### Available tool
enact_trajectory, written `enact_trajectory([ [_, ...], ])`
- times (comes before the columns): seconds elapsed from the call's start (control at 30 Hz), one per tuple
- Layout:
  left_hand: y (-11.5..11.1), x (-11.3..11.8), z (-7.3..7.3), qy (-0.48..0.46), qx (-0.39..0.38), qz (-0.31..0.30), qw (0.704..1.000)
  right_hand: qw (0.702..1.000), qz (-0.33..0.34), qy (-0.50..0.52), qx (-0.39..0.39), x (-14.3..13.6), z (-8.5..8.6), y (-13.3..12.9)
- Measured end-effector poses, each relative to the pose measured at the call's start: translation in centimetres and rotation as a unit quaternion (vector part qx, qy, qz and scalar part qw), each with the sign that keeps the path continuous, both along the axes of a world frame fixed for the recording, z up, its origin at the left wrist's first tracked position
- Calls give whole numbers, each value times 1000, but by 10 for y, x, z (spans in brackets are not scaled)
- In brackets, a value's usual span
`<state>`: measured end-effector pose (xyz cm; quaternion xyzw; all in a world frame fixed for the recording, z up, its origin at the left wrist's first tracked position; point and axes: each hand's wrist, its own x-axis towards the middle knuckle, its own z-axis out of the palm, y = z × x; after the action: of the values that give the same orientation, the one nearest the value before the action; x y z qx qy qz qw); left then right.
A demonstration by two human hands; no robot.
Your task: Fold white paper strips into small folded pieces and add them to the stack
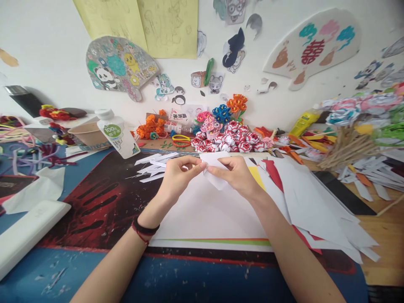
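Both hands pinch one small piece of white paper (217,182), held up above a stack of large white sheets (208,214). My left hand (179,174) grips its left edge between thumb and fingertips. From the other side, my right hand (235,172) has its thumb and fingers closed on the same piece. The two thumbs nearly meet at the paper's left part. Beneath the top white sheet, green and orange edges show at the front. Cut white paper strips (154,166) lie just left of my left hand.
Red-and-white paper flowers (233,139) and blue ones (221,112) stand behind the hands. A white bottle (116,134) is at the back left, a white rectangular case (31,235) at the left front. Loose white sheets (315,206) spread to the right, near a bundle of sticks (345,145).
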<state>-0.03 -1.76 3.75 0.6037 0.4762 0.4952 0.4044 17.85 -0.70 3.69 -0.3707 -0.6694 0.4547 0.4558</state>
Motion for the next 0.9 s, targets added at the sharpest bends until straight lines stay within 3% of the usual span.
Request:
enact_trajectory([
  [0.17, 2, -3, 1, 55, 67, 7, 996, 1000, 11, 9, -10, 1, 2, 0],
  [0.4, 0, -1, -1, 24, 78, -6, 997, 1000, 15, 1, -17, 2, 1, 0],
  [0.9, -3, 3, 0, 87, 116, -22, 989, 1000, 13, -8, 0, 2, -2, 1],
])
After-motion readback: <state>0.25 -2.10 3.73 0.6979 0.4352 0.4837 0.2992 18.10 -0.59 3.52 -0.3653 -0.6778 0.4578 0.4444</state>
